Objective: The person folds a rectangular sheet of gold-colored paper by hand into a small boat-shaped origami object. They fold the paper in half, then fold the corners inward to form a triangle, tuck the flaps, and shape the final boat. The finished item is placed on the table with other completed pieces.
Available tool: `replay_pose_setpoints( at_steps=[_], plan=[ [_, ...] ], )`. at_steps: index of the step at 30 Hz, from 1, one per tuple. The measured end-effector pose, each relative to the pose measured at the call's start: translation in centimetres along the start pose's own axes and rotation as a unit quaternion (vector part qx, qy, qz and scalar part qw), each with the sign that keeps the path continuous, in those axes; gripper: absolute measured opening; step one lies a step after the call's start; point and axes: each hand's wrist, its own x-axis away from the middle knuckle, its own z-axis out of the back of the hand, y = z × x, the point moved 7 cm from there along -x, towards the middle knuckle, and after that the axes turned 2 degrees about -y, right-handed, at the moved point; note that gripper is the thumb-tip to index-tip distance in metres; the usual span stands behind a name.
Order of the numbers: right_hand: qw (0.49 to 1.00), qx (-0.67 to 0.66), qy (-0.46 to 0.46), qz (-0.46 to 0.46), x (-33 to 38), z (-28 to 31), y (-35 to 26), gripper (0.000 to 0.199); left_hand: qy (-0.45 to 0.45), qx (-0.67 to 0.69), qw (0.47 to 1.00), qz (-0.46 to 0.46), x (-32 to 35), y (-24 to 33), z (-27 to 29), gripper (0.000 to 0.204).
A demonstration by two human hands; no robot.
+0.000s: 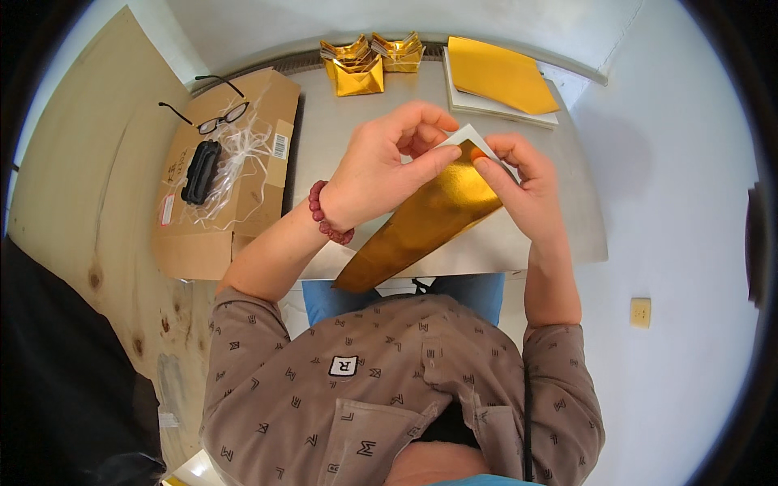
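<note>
Both hands hold a sheet of shiny gold foil paper (433, 217) by its far end, above the near part of the table. The sheet slants down toward my lap, and a white border of its back shows at the far corner. My left hand (397, 154), with a dark red bead bracelet (318, 212) at the wrist, pinches the left edge of that corner. On the right edge, my right hand (523, 174) grips it between thumb and fingers.
Several folded gold paper pieces (359, 79) stand at the table's back. A paper stack topped with gold sheets (498, 74) lies back right. On the left, a cardboard box (267, 174) carries eyeglasses (223, 118), a black case (201, 172) and clear plastic strips (241, 166). A white wall (673, 178) borders the right.
</note>
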Motion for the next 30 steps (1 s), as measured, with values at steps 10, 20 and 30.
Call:
replay_pose_setpoints(
  at_steps=[10, 20, 30],
  plan=[
    [0.998, 0.02, 0.006, 0.056, -0.1, -1.0, -4.1, 0.007, 0.047, 0.021, 0.997, -0.053, 1.0, 1.9, 0.6, 0.014],
    [0.995, 0.047, 0.013, 0.082, -0.2, -1.5, -5.7, 0.008, 0.069, 0.091, 0.991, -0.068, 1.7, 2.3, 0.7, 0.008],
    [0.993, 0.065, 0.011, 0.098, -0.4, -1.7, -6.2, 0.008, 0.067, 0.081, 0.992, -0.071, 2.1, 2.4, 0.9, 0.007]
  ],
)
